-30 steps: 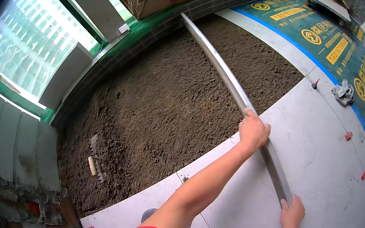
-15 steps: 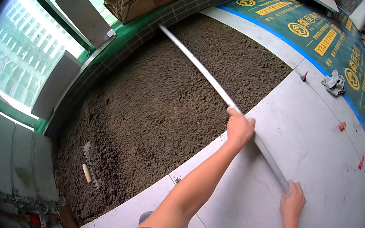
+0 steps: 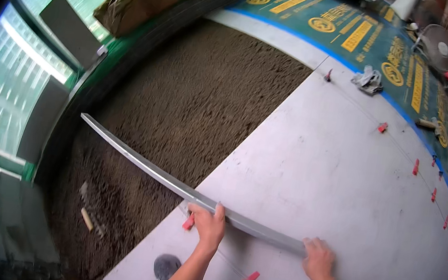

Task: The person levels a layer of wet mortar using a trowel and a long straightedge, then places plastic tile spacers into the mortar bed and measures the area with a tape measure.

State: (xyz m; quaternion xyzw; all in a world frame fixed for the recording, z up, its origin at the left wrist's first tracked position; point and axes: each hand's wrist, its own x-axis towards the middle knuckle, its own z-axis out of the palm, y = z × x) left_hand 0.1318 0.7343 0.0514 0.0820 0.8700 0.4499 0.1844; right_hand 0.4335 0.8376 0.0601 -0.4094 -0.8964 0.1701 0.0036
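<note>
Left hand (image 3: 206, 224) curls around a bar (image 3: 164, 179) near mid-length while right hand (image 3: 320, 260) closes on its end, a spread grip apparently steadying the long reach leftward of both hands, over sand (image 3: 202, 91).

Head view, taken from the left one of two fisheye cameras on your head. It looks steeply down and forward onto the floor (image 3: 355, 181), with your left hand (image 3: 207, 225) and right hand (image 3: 320, 260) at close range. Your forearms (image 3: 186, 272) enter from below; the wide field reaches the window (image 3: 9, 81), upper left, and sheet (image 3: 374, 52), upper right.
</note>
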